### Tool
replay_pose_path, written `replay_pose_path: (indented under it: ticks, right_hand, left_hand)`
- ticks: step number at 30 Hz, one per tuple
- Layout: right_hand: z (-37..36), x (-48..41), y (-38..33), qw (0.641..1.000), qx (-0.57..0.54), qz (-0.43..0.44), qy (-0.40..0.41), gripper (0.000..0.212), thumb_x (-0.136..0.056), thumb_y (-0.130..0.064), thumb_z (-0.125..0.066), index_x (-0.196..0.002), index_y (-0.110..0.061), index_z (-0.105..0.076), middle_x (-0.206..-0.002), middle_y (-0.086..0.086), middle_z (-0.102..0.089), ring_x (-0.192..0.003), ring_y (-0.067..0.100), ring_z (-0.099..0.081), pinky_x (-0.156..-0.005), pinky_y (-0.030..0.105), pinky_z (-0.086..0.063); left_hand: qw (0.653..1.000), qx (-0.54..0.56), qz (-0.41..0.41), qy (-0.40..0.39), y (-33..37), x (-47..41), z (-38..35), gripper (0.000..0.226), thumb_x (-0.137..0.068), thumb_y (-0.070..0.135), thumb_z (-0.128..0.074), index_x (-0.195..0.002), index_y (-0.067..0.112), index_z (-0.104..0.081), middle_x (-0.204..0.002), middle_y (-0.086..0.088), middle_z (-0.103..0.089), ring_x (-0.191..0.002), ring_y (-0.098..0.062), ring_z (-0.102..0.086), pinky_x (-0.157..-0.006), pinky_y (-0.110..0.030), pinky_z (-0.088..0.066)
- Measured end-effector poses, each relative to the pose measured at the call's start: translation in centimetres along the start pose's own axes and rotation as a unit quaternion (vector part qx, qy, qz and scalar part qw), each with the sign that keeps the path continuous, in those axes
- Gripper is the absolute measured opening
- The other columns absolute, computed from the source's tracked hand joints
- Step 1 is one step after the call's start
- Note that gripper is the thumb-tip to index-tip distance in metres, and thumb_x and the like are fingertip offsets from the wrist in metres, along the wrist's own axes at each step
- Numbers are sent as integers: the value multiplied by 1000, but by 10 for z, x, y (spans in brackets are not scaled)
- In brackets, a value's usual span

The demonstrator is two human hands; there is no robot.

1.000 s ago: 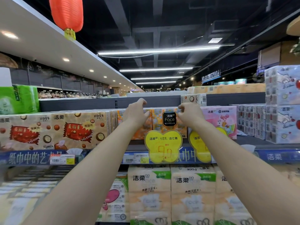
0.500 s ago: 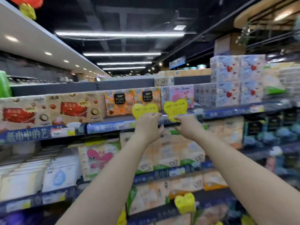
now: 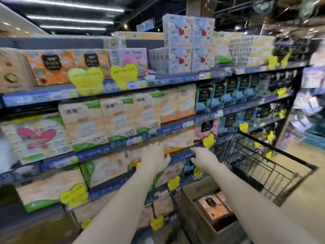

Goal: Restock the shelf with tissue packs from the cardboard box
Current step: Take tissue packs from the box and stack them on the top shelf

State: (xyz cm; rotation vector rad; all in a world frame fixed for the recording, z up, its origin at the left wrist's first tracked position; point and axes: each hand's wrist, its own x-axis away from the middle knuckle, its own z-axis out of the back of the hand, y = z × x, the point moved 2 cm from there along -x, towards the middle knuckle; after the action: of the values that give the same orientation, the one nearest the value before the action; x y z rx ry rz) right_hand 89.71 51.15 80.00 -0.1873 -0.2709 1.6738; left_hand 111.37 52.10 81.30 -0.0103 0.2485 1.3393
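Two orange tissue packs with black labels (image 3: 70, 66) stand side by side on the top shelf (image 3: 44, 97), behind yellow heart-shaped price tags. My left hand (image 3: 154, 155) and my right hand (image 3: 204, 158) are both empty, fingers apart, stretched out in front of the third shelf level. Low on the right, an open cardboard box (image 3: 197, 205) sits in the cart and holds more orange tissue packs (image 3: 213, 206). The frame is motion-blurred.
A black wire shopping cart (image 3: 260, 166) stands right of the box, against the shelving. The shelves are filled with tissue packs, pale orange ones (image 3: 123, 117) in the middle, dark boxes (image 3: 237, 92) to the right. A wood-look floor (image 3: 306, 199) lies at right.
My hands left the orange pack on the top shelf and dropped down to the lower shelves. The view swung down and right, bringing the cart and cardboard box into sight.
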Motion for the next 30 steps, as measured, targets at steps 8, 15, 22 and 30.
replay_pose_path:
  ticks: [8, 15, 22, 30]
  right_hand:
    - [-57, 3, 183, 994, -11, -70, -79, 56, -104, -28, -51, -158, -21, -38, -151, 6, -54, -115, 29, -66, -58, 27, -46]
    - [-111, -3, 308, 981, -42, -98, -161, 52, -102, -27, -51, -154, -24, -45, -139, 7, -63, -104, 29, -67, -74, 38, -55]
    - [-156, -48, 379, 966, -78, -131, -211, 55, -102, -34, -55, -155, -22, -43, -143, 9, -59, -122, 33, -61, -91, 40, -54]
    - [-207, -132, 453, 946, -60, -173, -267, 51, -96, -28, -57, -145, -16, -54, -136, 13, -65, -125, 36, -59, -103, 42, -51]
  left_hand:
    - [994, 36, 37, -97, 129, -28, -121, 56, -102, 50, -51, -151, 22, -47, -138, -8, -59, -124, -31, -58, -96, -43, -52]
    - [969, 60, 105, -216, 206, -33, -231, 62, -101, 51, -51, -155, 22, -42, -143, -10, -57, -130, -34, -55, -103, -48, -51]
    - [946, 60, 176, -267, 231, -55, -308, 59, -99, 51, -51, -151, 22, -45, -139, -10, -58, -128, -34, -56, -101, -45, -51]
    - [901, 82, 258, -339, 224, -118, -403, 57, -103, 48, -49, -154, 24, -39, -147, -8, -53, -130, -31, -58, -100, -40, -49]
